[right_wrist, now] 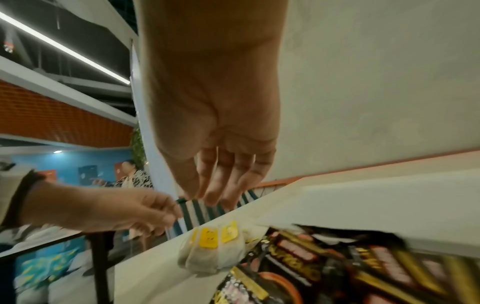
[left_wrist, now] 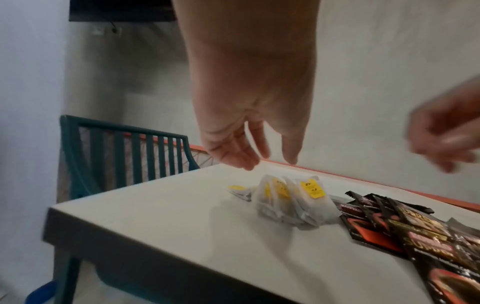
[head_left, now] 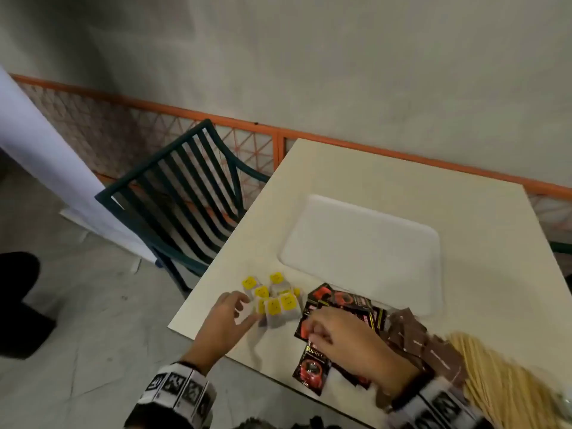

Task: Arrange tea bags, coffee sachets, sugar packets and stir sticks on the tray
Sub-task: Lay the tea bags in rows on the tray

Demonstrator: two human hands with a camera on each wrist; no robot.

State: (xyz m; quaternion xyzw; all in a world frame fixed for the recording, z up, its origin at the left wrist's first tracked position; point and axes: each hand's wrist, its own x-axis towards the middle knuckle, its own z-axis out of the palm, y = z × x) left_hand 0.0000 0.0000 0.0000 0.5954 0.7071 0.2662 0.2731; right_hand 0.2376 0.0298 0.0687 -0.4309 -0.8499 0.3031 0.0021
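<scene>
Head view shows the left hand [head_left: 227, 312] spread, holding nothing, above the tea bags [head_left: 274, 300], the right hand [head_left: 340, 332] loosely curled, grip unclear, over coffee sachets [head_left: 312, 363]; a hurried grab could scatter either pile.

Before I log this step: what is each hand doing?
Left hand: open, fingers relaxed above the tea bags, holding nothing.
Right hand: open over the coffee sachets, holding nothing.

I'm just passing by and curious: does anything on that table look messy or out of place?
Nothing looks spilled or damaged. The white tray holds nothing yet, while the tea bags, coffee sachets, brown sugar packets and stir sticks lie in loose, overlapping heaps along the table's near edge. One sachet overhangs it.
</scene>
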